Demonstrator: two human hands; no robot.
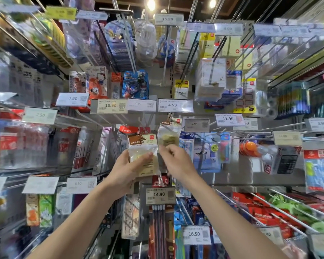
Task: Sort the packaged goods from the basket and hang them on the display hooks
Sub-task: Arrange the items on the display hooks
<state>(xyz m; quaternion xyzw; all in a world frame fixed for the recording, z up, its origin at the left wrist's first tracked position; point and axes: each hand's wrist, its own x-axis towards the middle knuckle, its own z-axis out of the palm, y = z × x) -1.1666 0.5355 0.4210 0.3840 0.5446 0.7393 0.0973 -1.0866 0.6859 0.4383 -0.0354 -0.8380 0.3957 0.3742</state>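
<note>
My left hand grips a clear packet with a brown header card and pale yellow contents, held upright in front of the display. A second packet of the same kind hangs just to its right, its top up at a display hook under the 4.50 price tag. My right hand pinches the lower edge of that hanging packet with curled fingers. The basket is out of view.
Wire hooks with price tags and hanging stationery fill the wall on all sides. A 14.90 tag juts out just below my hands, and a 12.90 tag sits to the right. Long hook rods stick out at lower right.
</note>
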